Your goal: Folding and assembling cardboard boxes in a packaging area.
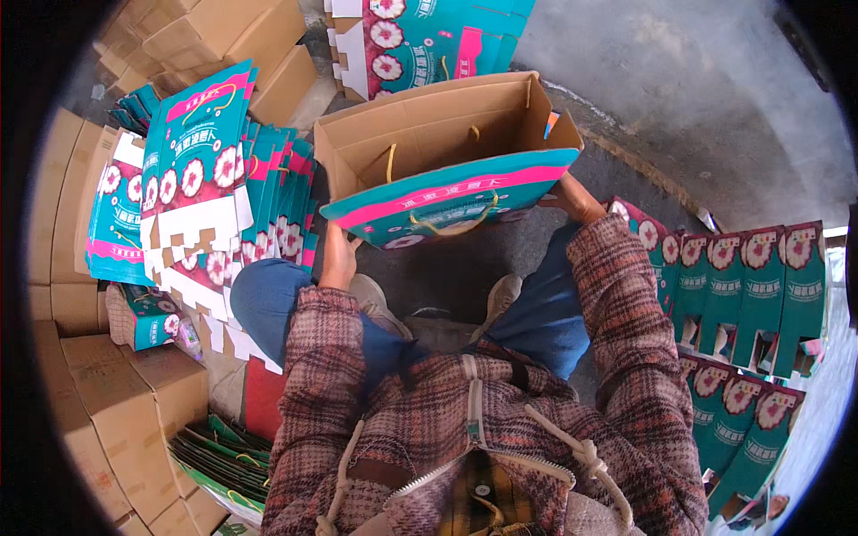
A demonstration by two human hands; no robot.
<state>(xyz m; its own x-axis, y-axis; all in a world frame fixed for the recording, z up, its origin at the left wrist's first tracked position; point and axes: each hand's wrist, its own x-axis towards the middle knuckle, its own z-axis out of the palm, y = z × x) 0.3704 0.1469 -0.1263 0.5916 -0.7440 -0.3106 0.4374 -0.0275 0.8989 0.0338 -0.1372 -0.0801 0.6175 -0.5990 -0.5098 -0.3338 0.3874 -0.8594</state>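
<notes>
The open teal-and-pink cardboard gift box (pixel 447 161) is hiding the fingers of both hands: the left hand (pixel 338 259) and right hand (pixel 576 201) are showing only knuckles and wrists. The box's underside is facing away. The flat teal printed cartons (pixel 760 286) are running out past the right rim, blurring there.

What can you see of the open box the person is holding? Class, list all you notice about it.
The box is cardboard, teal outside with a pink band and flower prints, plain brown inside. It is opened up into a rectangle, its open top facing the camera and nothing visible inside. Yellow cord handles show on the near wall and inside the far one. It is held over the grey floor, ahead of the person's knees. The left hand grips its near left corner; the right hand holds its right end.
</notes>
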